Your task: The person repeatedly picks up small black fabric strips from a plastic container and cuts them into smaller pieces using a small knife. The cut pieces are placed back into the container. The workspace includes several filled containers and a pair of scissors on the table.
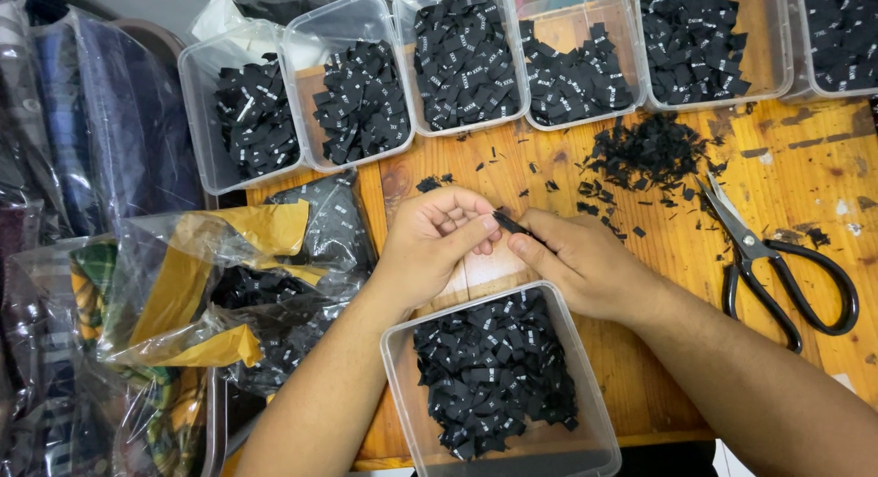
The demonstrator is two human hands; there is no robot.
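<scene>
Fingers of the left hand [437,235] and right hand [574,257] pinch together on one small black label [510,224], held between both thumbs over the wooden table [786,166]. At six o'clock from the grip sits a clear tub [585,385] of labels; black scissors [777,262] lie at three o'clock, loose scraps [645,152] at one o'clock.

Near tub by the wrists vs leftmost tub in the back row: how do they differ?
The near tub sits alone at the table's front edge, below both hands; the leftmost back tub stands in a row with others. The near tub's black labels cover most of its floor; the back tub's labels heap toward its right side. Both are clear, lidless plastic tubs.
</scene>
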